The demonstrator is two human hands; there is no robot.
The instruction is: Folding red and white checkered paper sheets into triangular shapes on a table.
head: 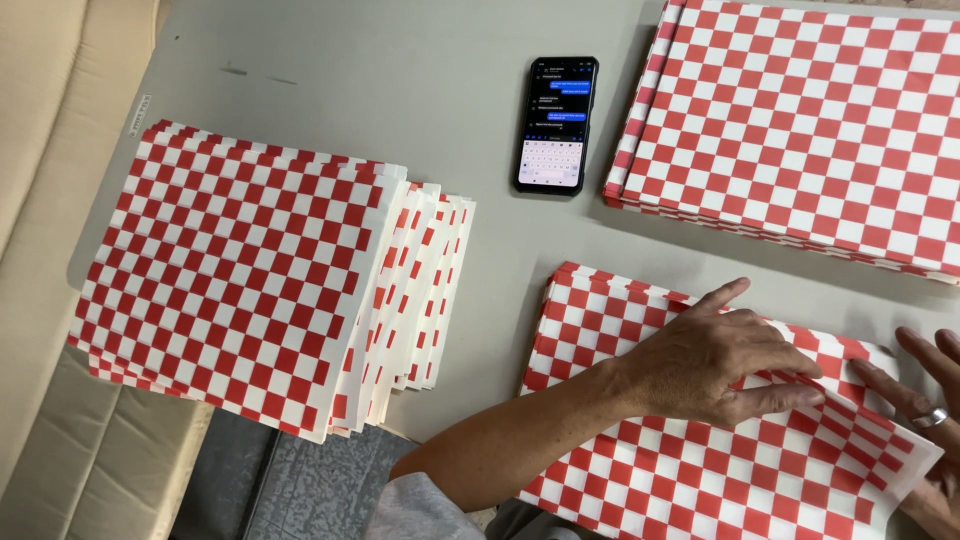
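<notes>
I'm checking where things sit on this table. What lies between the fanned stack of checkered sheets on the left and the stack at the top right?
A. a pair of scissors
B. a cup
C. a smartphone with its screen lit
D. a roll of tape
C: a black smartphone lies flat on the grey table, screen lit, between the fanned stack and the top-right stack.

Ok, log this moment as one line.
left hand flat on checkered paper | right hand at its edge | phone on table
</notes>
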